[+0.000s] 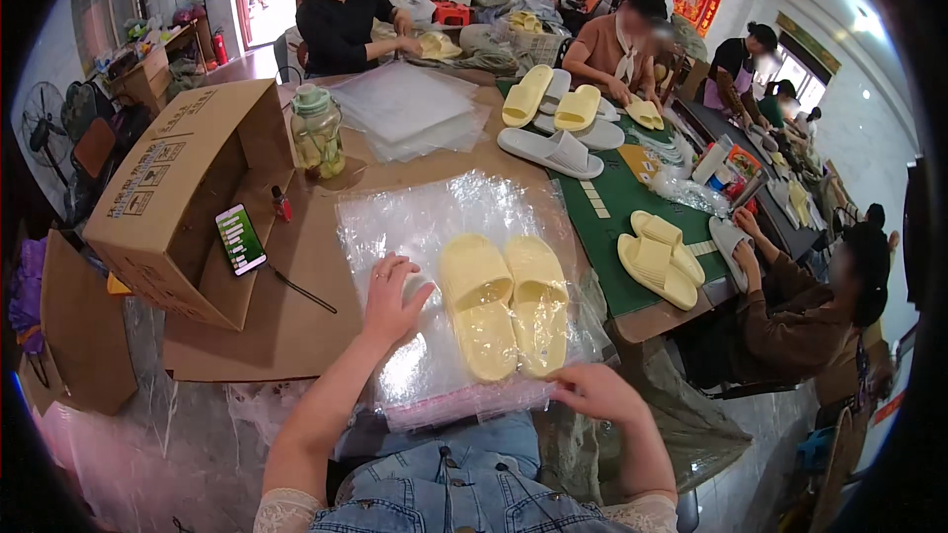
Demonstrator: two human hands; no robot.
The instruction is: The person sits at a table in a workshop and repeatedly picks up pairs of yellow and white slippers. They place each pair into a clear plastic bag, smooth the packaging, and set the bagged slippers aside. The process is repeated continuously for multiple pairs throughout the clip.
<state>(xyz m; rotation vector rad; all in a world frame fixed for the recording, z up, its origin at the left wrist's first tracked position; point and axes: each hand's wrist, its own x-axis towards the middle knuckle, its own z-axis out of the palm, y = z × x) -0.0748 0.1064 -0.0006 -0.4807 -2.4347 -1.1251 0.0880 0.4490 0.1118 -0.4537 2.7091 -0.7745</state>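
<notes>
A pair of pale yellow slippers (478,321) lies side by side, toes away from me, inside a clear plastic bag (395,222). Under and around it is more glossy clear plastic, with a pinkish edge toward my lap. My left hand (395,298) rests on the plastic just left of the slippers, its fingers apart and holding nothing. At the near right corner, by the right slipper's heel, my right hand (600,392) pinches the edge of the plastic bag between thumb and fingers.
An open cardboard box (163,197) stands at left, a phone (240,239) leaning in it. Behind are a glass jar (317,133) and stacked clear sheets (405,109). Grey and yellow slippers (553,150) sit on a green mat at right. Co-workers handle slippers around the tables.
</notes>
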